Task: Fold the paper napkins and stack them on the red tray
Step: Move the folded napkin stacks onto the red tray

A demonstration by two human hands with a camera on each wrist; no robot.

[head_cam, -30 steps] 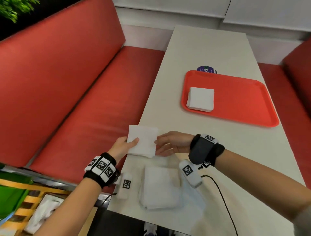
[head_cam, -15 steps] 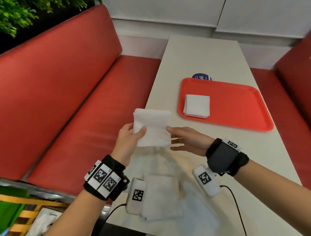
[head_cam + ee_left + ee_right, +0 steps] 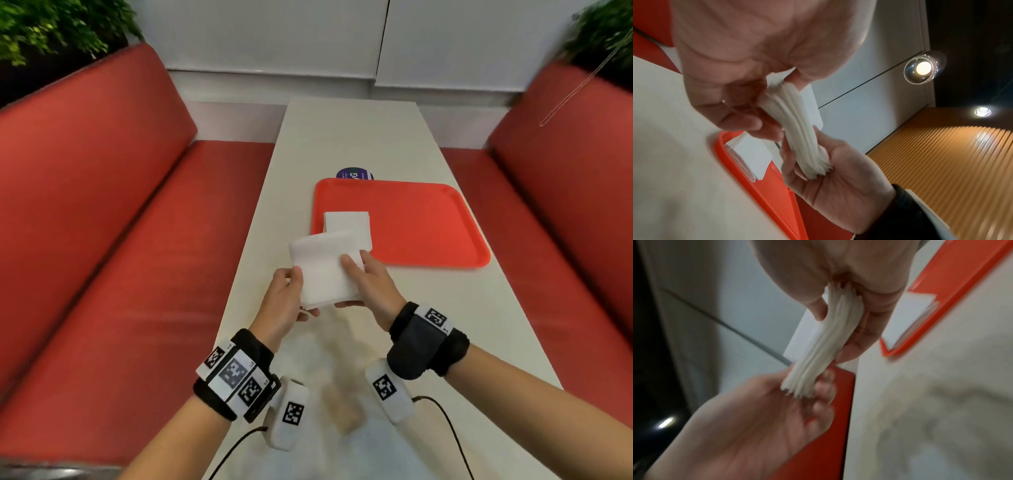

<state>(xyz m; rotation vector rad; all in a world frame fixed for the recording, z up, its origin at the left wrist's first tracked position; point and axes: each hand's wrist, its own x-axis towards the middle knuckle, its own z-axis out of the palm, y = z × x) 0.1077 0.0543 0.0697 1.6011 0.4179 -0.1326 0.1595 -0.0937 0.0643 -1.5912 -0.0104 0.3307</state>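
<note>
A white folded napkin (image 3: 323, 270), thick with several layers, is held in the air just short of the red tray (image 3: 421, 222). My left hand (image 3: 286, 298) pinches its left edge, thumb on top. My right hand (image 3: 368, 284) grips its right edge, fingers laid over the top. In the left wrist view the layered edge of the napkin (image 3: 803, 129) runs between both hands. The right wrist view shows the same napkin (image 3: 822, 345) pinched at both ends. A stack of folded napkins (image 3: 346, 222) lies in the tray's near left corner.
The long white table (image 3: 352, 137) runs between two red benches (image 3: 113, 240). A purple round sticker (image 3: 354, 173) shows just beyond the tray. Most of the tray's floor right of the stack is bare red. The table surface between my wrists is blurred.
Both hands have lifted the napkin and carried it forward and right, toward the tray. My right hand, only touching its edge before, now grips it. The view has tilted up.
</note>
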